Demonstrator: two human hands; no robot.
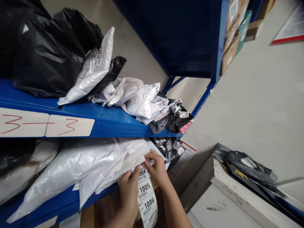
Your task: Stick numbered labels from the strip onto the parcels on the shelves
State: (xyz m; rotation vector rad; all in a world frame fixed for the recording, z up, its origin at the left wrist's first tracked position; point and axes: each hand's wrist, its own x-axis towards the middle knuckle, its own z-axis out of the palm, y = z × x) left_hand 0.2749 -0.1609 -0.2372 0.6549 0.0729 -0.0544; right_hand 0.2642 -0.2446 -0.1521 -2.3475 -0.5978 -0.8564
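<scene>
A strip of white number labels (145, 187), printed 1005 and 1006 among others, hangs down between my hands. My left hand (129, 186) closes on the strip's left edge near its top, thumb upward. My right hand (156, 166) pinches at the upper end of the strip, beside the edge of a white plastic mailing bag (95, 158) on the lower shelf. The fingertips of both hands meet the bag's corner, and exactly what lies between them is partly hidden.
The blue shelf (114, 123) above carries black bags (47, 53) and several white parcels (142, 98); its front has a handwritten sign (68, 126). A whitish box (220, 196) with black plastic bags (247, 167) on top stands to the right. Cartons (230, 53) sit up high.
</scene>
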